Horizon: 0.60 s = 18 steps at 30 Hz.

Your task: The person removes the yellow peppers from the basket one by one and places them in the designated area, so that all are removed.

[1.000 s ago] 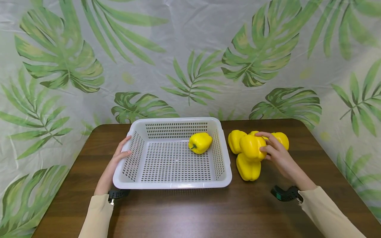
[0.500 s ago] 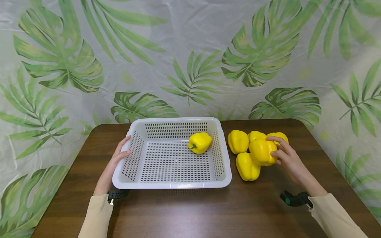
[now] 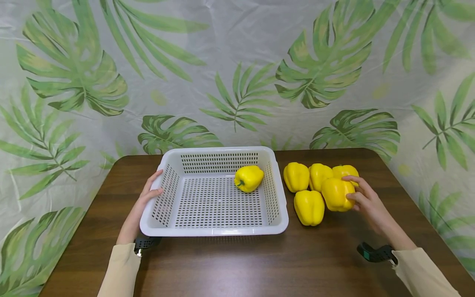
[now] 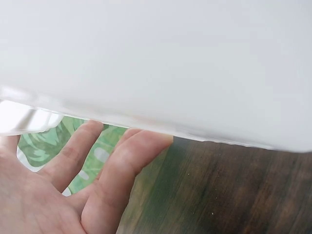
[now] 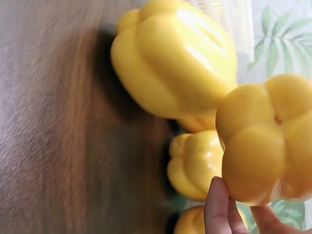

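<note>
At the left rim of a white plastic basket (image 3: 219,232), my left hand (image 3: 146,196) holds on with thumb and fingers; in the left wrist view, fingertips (image 4: 163,140) meet the rim's edge. A yellow bell pepper (image 3: 249,178) lies inside the basket toward its right wall, green stem showing. My right hand (image 3: 371,204) grips another yellow bell pepper (image 3: 337,194) between thumb and fingers, its lobed end toward the right wrist camera. Whether that pepper touches the table is hard to tell. Close by are a front bell pepper (image 3: 309,208) and a back-row pepper (image 3: 345,170).
Two more yellow bell peppers, a left one (image 3: 296,177) and a middle one (image 3: 320,176), sit beside the basket's right wall. Everything stands on a dark wooden table (image 3: 241,264). Behind hangs a leaf-patterned cloth (image 3: 237,49).
My right hand has moved right with its bell pepper, from above the front pepper to the right of it. The other peppers, the basket and my left hand have stayed put.
</note>
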Available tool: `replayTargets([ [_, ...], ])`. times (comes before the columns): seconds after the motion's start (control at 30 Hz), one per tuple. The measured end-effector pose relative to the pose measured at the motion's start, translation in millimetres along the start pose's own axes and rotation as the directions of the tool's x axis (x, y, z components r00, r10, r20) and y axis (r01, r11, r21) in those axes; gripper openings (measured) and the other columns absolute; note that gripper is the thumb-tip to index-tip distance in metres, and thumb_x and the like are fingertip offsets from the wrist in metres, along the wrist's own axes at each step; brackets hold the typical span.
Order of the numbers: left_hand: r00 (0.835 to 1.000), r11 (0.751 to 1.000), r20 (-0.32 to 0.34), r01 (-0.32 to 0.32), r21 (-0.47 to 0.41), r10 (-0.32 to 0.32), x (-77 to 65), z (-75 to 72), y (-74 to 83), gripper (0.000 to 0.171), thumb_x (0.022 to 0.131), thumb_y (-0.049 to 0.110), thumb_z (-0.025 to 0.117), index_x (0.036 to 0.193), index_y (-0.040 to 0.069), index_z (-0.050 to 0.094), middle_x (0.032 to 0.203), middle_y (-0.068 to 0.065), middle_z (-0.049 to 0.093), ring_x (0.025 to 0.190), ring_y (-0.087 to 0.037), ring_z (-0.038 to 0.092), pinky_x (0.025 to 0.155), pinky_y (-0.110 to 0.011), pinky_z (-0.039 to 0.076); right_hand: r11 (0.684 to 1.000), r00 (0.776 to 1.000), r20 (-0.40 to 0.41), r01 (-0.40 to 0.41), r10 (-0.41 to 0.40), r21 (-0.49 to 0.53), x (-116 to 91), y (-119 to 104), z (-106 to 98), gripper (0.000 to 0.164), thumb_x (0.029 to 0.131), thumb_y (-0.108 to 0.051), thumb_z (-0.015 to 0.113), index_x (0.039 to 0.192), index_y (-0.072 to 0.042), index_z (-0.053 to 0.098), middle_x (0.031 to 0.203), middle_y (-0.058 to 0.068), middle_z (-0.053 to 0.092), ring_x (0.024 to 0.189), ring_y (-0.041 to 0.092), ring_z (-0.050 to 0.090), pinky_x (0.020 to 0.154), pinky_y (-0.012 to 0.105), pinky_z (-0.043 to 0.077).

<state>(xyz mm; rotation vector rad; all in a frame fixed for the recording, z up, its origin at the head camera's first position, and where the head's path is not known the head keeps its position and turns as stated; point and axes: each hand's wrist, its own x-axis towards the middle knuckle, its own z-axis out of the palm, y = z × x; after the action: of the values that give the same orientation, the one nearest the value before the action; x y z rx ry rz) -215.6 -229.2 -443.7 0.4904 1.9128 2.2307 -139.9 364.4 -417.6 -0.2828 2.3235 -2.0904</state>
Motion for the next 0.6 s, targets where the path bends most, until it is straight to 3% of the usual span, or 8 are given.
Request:
replayTargets([
  [0.23,1.000,1.000,0.006,0.002,0.001,-0.002,0.2,-0.1,0.1,0.065,0.095,0.001,0.028,0.148,0.038,0.027,0.154,-0.027,-0.003,0.132,-0.053,0.009,0.090,-0.038,0.040,0.997,0.999,-0.003,-0.049,0.049,-0.059,-2.8,13.2,-7.0,0.034,0.100,-0.007,0.045,0.131,-0.020,0.044,0.123,-0.003,0.039,0.098,0.007,0.051,0.073,0.024,0.049],
  [0.47,1.000,1.000,0.013,0.017,-0.004,-0.017,-0.4,0.5,0.5,0.064,0.096,0.002,0.028,0.149,0.037,0.024,0.155,-0.025,-0.004,0.133,-0.052,0.009,0.092,-0.042,0.039,0.979,0.995,-0.023,-0.098,0.095,-0.178,-6.2,24.9,-9.3,0.033,0.099,-0.009,0.047,0.129,-0.021,0.045,0.124,-0.007,0.039,0.100,0.004,0.049,0.072,0.027,0.047],
  [0.6,1.000,1.000,0.014,0.020,-0.007,-0.019,-0.7,0.6,0.5,0.064,0.096,0.002,0.028,0.149,0.037,0.024,0.155,-0.025,-0.004,0.134,-0.053,0.008,0.093,-0.046,0.037,0.974,0.994,-0.025,-0.107,0.104,-0.198,-6.4,30.2,-8.4,0.031,0.099,-0.010,0.048,0.128,-0.019,0.045,0.124,-0.006,0.039,0.100,0.002,0.049,0.073,0.026,0.047],
])
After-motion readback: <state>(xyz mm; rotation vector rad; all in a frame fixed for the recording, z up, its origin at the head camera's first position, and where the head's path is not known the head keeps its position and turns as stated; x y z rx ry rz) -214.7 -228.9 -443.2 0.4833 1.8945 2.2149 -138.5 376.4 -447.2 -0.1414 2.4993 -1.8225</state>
